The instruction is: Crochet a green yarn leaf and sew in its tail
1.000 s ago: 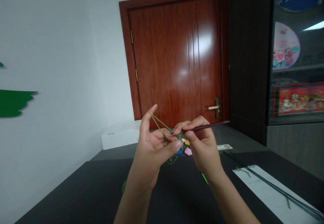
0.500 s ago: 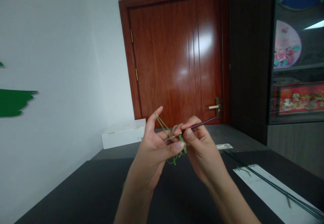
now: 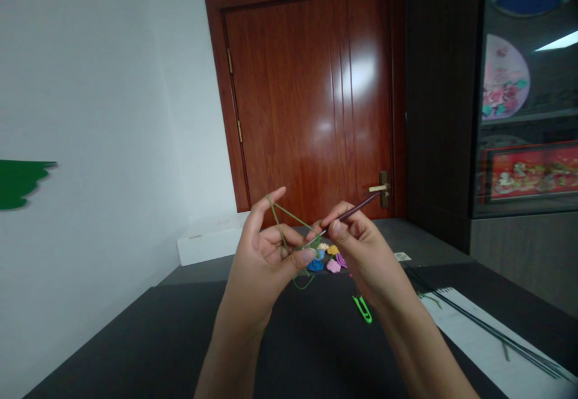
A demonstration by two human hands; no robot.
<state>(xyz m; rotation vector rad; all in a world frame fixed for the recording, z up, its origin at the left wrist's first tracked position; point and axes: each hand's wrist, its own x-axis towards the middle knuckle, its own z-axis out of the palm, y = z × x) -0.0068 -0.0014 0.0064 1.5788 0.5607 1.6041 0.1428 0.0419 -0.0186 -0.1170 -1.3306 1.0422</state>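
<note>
My left hand (image 3: 271, 254) pinches a small piece of green crochet work (image 3: 316, 244) between thumb and fingers. Green yarn (image 3: 295, 215) loops over its raised index finger and runs down to the work, and a loose end hangs below the hand. In my right hand (image 3: 354, 236) is a crochet hook (image 3: 359, 207) with a dark red handle, held like a pen. Its metal shaft points left and down into the green work. The hook's very tip is too small to make out among the stitches and fingers.
Several small crocheted flowers (image 3: 334, 265) lie on the dark table (image 3: 158, 333) behind my hands. A bright green stitch marker (image 3: 362, 309) lies near my right wrist. To the right, dark green stems (image 3: 492, 327) rest across white paper (image 3: 460, 336). A white box (image 3: 210, 245) stands at the back left.
The hook's handle end has tilted upward, and my hands have drawn slightly apart. The yarn loop from my left index finger now spreads wider. The green stitch marker and flowers show more.
</note>
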